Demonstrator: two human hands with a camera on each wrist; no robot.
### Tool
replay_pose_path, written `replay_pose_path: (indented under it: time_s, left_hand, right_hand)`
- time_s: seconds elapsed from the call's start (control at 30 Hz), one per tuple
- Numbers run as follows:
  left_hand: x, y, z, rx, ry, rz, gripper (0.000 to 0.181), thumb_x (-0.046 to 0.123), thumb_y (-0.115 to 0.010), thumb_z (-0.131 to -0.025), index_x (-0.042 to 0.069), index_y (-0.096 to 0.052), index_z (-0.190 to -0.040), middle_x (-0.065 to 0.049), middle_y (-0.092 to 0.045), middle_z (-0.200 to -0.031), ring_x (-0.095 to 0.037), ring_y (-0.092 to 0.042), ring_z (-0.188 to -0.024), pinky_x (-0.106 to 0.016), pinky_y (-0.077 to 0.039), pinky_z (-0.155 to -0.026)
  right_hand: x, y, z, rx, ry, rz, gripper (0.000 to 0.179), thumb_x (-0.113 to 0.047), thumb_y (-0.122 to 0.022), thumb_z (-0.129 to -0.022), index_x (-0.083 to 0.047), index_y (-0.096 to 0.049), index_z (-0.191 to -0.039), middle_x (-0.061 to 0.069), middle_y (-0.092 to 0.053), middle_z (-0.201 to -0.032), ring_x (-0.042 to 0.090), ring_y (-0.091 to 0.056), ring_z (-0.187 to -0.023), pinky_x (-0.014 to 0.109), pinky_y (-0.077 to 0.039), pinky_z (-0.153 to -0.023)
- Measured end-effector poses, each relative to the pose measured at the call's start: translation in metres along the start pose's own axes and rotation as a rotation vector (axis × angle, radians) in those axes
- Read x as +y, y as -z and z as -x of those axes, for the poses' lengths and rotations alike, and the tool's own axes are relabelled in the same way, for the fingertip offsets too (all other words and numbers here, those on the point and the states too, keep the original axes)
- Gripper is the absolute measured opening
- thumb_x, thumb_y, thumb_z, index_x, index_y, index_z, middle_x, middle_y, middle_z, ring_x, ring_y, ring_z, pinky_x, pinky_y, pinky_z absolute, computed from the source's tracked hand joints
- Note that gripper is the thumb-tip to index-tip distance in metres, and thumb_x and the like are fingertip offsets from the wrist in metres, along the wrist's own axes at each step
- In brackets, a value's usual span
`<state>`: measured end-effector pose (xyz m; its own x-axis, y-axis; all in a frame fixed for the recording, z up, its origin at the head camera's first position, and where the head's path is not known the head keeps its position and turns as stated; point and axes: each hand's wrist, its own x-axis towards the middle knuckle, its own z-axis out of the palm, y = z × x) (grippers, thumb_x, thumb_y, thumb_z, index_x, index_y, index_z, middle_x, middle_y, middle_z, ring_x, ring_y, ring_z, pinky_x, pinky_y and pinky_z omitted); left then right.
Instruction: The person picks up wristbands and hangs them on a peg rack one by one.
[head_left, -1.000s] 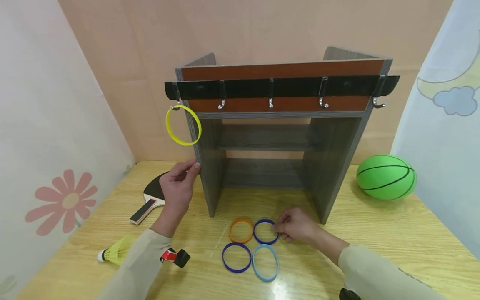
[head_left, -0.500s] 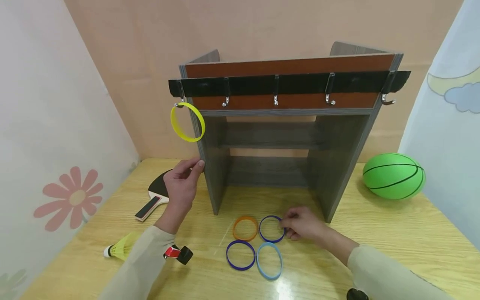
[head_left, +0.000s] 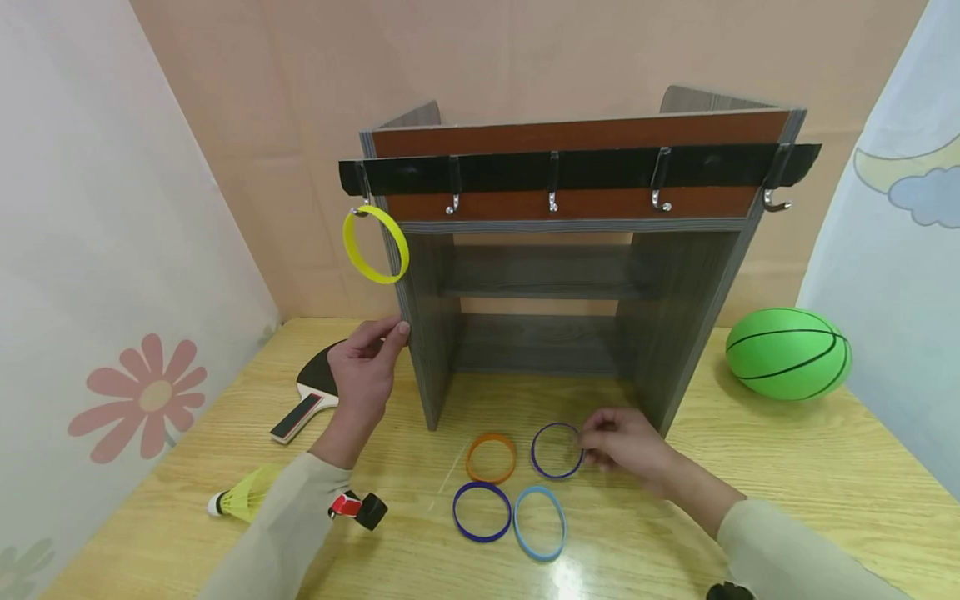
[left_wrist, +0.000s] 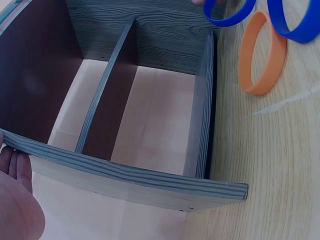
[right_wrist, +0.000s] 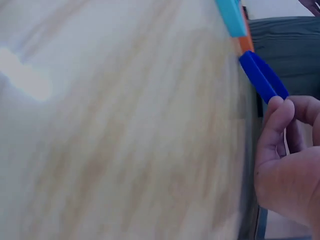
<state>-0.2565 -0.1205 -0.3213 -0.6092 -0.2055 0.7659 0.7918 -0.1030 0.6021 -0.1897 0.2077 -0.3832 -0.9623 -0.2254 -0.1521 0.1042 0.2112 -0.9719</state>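
Observation:
My right hand [head_left: 626,443] pinches the edge of a dark blue silicone wristband [head_left: 534,454] between thumb and fingertips, and the band is tilted up off the table. In the right wrist view the same blue wristband [right_wrist: 262,77] sticks out from the fingertips. My left hand [head_left: 362,367] grips the front edge of the left side panel [head_left: 426,358] of a grey wooden rack; in the left wrist view its fingers lie against the panel's outer face. On the table lie an orange wristband [head_left: 469,458], another dark blue wristband [head_left: 456,517] and a light blue wristband [head_left: 562,533].
A yellow wristband [head_left: 405,258] hangs from the leftmost hook of a black strip [head_left: 502,173] with several metal hooks across the rack. A table tennis bat [head_left: 300,415] and a yellow shuttlecock [head_left: 243,496] lie at left. A green ball [head_left: 787,354] sits at right.
The right hand has lifted the dark blue wristband and moved it slightly right, away from the orange one. The left hand stays on the rack panel. The head view has shifted slightly.

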Motion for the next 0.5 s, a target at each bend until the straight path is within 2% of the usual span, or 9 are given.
replay_pose_path:
  time_s: [0.3, 0.5]
  left_hand:
    - [-0.001, 0.001, 0.000, -0.001, -0.008, 0.006, 0.012, -0.014, -0.065, -0.082, -0.016, -0.067, -0.094, -0.006, -0.066, -0.079, -0.013, -0.063, -0.069, -0.021, -0.052, -0.066]
    - [-0.003, 0.001, 0.001, -0.005, -0.019, -0.003, 0.011, -0.011, -0.066, -0.083, -0.016, -0.067, -0.093, -0.006, -0.065, -0.079, -0.014, -0.063, -0.068, -0.022, -0.053, -0.065]
  right_hand:
    - [-0.006, 0.013, 0.006, -0.090, 0.055, -0.059, 0.021, -0.006, -0.064, -0.088, 0.010, -0.055, -0.098, 0.017, -0.063, -0.082, 0.025, -0.065, -0.074, 0.034, -0.055, -0.064]
    - [-0.011, 0.015, 0.009, -0.076, 0.101, -0.121, 0.012, 0.002, -0.063, -0.086, 0.009, -0.055, -0.092, 0.018, -0.064, -0.084, 0.028, -0.066, -0.078, 0.038, -0.055, -0.071]
